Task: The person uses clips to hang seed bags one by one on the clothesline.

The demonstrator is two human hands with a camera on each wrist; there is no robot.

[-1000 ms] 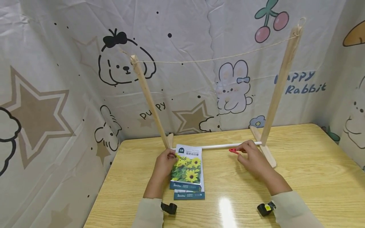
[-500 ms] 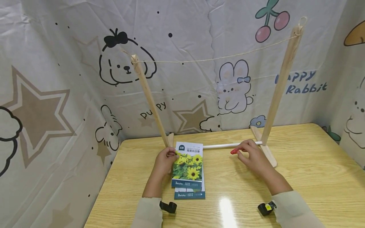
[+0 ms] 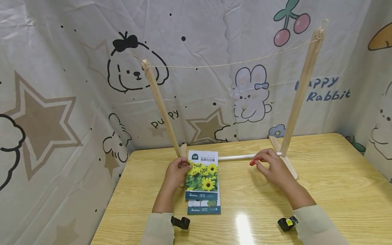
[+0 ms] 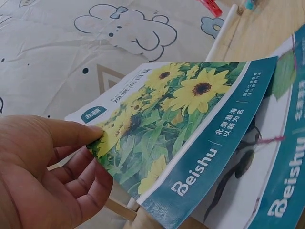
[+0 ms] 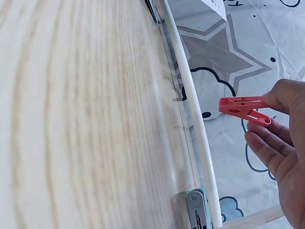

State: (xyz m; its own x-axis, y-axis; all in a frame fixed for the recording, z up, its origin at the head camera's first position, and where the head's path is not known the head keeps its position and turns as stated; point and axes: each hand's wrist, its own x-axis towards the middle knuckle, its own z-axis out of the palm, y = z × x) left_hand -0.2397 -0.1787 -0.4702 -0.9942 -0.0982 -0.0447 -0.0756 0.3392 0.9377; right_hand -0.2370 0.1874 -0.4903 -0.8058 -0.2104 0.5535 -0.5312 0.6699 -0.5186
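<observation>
My left hand (image 3: 177,177) pinches the left edge of a seed packet (image 3: 202,175) printed with yellow sunflowers. In the left wrist view the thumb lies on the packet's front, and the packet is tilted above a second seed packet (image 4: 286,157). That lower packet (image 3: 203,209) shows only its bottom part in the head view. With thumb and fingertips, my right hand (image 3: 273,172) holds a red clothespin (image 5: 244,106) by its handle end. The clothespin (image 3: 253,162) is apart from the packets, near the white rod (image 3: 235,157).
Two wooden posts (image 3: 162,105) stand on feet at the table's back, a thin string (image 3: 211,65) stretched between their tops. Near the rod lies a grey-teal clothespin (image 5: 198,210) in the right wrist view. A printed curtain (image 3: 196,92) hangs behind the wooden table (image 3: 275,217).
The sunflower packet has risen slightly in the left hand, uncovering more of the lower packet. My right hand has shifted a little right, and the red clothespin has turned in its fingers.
</observation>
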